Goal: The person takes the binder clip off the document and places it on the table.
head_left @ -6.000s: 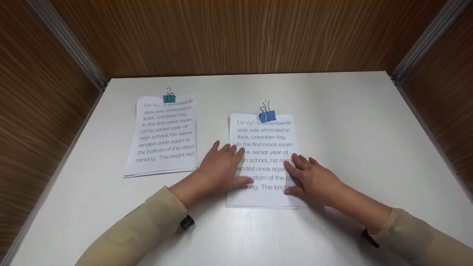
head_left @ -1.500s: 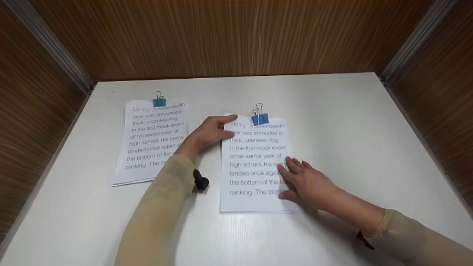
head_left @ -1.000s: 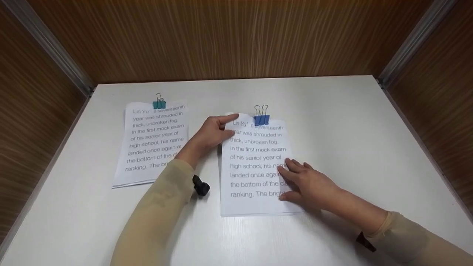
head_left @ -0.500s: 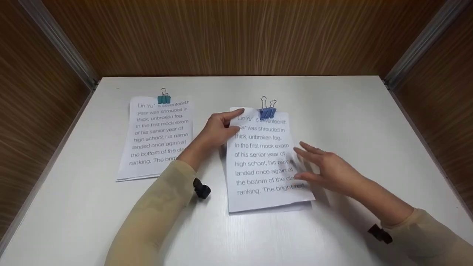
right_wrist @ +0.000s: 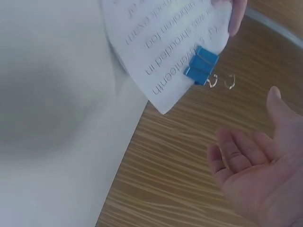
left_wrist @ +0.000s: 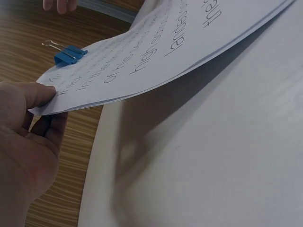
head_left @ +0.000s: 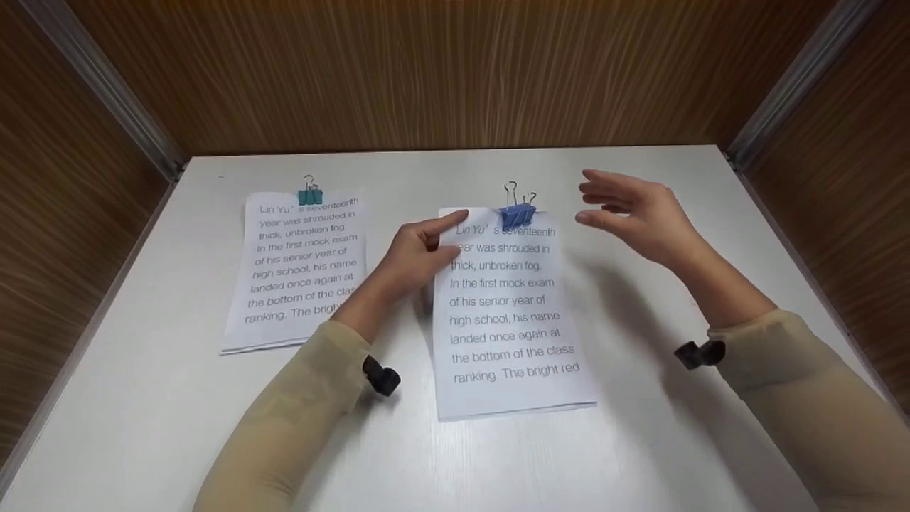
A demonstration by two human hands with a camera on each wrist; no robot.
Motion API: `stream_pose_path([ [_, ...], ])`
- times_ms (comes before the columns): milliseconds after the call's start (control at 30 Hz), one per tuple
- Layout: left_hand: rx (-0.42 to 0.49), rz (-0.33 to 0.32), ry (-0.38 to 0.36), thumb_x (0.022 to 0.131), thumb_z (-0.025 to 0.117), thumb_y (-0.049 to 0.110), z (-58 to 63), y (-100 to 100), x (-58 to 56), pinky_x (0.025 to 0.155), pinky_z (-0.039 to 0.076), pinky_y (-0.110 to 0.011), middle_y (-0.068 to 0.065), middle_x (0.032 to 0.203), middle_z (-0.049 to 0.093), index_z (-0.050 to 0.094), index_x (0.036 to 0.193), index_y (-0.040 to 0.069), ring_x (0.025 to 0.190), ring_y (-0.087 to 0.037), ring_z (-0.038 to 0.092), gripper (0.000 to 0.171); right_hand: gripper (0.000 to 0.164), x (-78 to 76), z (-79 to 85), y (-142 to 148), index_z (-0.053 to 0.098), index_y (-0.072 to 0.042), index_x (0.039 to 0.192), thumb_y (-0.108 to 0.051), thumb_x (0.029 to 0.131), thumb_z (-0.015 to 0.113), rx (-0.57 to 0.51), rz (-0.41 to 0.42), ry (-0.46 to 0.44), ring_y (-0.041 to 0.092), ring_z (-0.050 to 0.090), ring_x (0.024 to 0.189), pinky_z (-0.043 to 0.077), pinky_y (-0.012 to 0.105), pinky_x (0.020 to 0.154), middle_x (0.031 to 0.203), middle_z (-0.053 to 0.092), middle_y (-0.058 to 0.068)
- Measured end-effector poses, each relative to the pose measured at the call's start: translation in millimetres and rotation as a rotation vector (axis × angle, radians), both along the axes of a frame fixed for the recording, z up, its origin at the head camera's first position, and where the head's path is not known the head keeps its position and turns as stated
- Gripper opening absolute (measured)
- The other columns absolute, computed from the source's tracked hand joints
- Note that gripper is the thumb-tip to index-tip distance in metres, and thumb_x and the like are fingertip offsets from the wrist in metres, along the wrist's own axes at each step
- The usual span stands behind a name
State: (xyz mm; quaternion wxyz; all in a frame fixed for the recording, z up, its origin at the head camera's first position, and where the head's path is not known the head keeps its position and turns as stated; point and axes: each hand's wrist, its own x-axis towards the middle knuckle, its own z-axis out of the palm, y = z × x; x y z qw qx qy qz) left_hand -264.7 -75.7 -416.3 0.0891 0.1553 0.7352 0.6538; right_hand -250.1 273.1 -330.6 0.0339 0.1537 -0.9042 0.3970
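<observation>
A stack of printed paper (head_left: 508, 320) has a blue binder clip (head_left: 517, 216) on its top edge. My left hand (head_left: 416, 256) pinches the stack's upper left corner, thumb on the printed face and the other fingers beneath. In the left wrist view the clipped end of the paper (left_wrist: 142, 61) is lifted off the table, and a shadow lies under it. My right hand (head_left: 633, 213) hovers right of the blue clip with fingers loosely extended, touching nothing. The right wrist view shows the right palm (right_wrist: 255, 175) apart from the clip's wire handles.
A second printed stack (head_left: 302, 263) with a green binder clip (head_left: 311, 196) lies on the white table (head_left: 142, 398) at the left, partly behind my left forearm. Wood-grain panels (head_left: 455, 71) enclose the table at the back and sides.
My left hand has gone from the stack's left side to its upper corner and raised that end. The right hand has left the stack's right edge and moved up beside the blue clip.
</observation>
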Motion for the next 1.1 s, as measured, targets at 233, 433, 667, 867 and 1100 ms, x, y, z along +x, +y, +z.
stream_pose_path([
  [233, 0.031, -0.036, 0.008, 0.099, 0.067, -0.002, 4.3, -0.5, 10.9, 0.069, 0.061, -0.027, -0.007, 0.119, 0.078, 0.061, 0.151, 0.023, 0.093, -0.026, 0.077, 0.058, 0.063, -38.0, -2.1, -11.2, 0.056, -0.015, 0.156, -0.025, 0.098, 0.080, -0.155, 0.086, -0.102, 0.027, 0.062, 0.135, 0.052, 0.032, 0.109, 0.145, 0.066, 0.010],
  [433, 0.037, -0.068, 0.020, 0.099, 0.067, -0.002, 8.1, 2.8, 16.7, 0.069, 0.061, -0.027, -0.007, 0.119, 0.078, 0.062, 0.151, 0.021, 0.094, -0.025, 0.077, 0.057, 0.061, -53.4, -9.7, -16.0, 0.052, -0.007, 0.157, -0.012, 0.100, 0.075, -0.280, 0.249, -0.213, 0.029, 0.055, 0.141, 0.047, 0.027, 0.111, 0.150, 0.060, 0.018],
  [667, 0.037, -0.096, 0.036, 0.099, 0.067, -0.003, 9.6, 3.4, 19.2, 0.070, 0.059, -0.025, -0.008, 0.116, 0.079, 0.062, 0.151, 0.019, 0.094, -0.024, 0.078, 0.057, 0.065, -59.3, -9.1, -23.4, 0.049, -0.009, 0.160, -0.009, 0.100, 0.073, -0.250, 0.377, -0.325, 0.029, 0.052, 0.144, 0.042, 0.030, 0.115, 0.154, 0.058, 0.014],
  [867, 0.045, -0.093, 0.024, 0.099, 0.068, -0.001, 12.3, 0.7, 20.3, 0.067, 0.058, -0.025, -0.008, 0.116, 0.079, 0.063, 0.150, 0.021, 0.092, -0.025, 0.077, 0.056, 0.060, -60.2, -6.2, -28.2, 0.053, -0.008, 0.157, -0.009, 0.100, 0.073, -0.251, 0.403, -0.376, 0.028, 0.056, 0.140, 0.044, 0.030, 0.113, 0.150, 0.061, 0.014],
  [1100, 0.064, -0.102, 0.017, 0.100, 0.068, -0.001, 14.2, -0.1, 20.7, 0.069, 0.060, -0.027, -0.009, 0.117, 0.078, 0.062, 0.151, 0.021, 0.094, -0.026, 0.078, 0.056, 0.056, -56.8, -1.0, -29.8, 0.058, -0.009, 0.153, -0.012, 0.100, 0.076, -0.252, 0.395, -0.378, 0.026, 0.060, 0.135, 0.047, 0.027, 0.109, 0.146, 0.064, 0.012],
])
